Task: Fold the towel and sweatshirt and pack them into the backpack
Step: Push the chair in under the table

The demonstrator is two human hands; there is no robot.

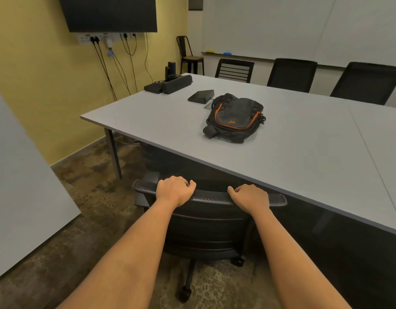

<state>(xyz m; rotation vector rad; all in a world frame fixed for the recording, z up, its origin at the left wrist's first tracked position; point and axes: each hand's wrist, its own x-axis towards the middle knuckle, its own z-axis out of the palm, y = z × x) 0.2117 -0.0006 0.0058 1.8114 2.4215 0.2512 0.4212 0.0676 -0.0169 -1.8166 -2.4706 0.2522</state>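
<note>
A dark grey backpack with orange trim lies flat and zipped on the grey table, toward its far left part. My left hand and my right hand both grip the top edge of a black mesh office chair that stands against the table's near edge. The backpack is well beyond both hands. No towel or sweatshirt is in view.
A black flat box and black conference devices sit at the table's far left. Three black chairs line the far side under a whiteboard. A second grey table stands at my left, with brown floor between.
</note>
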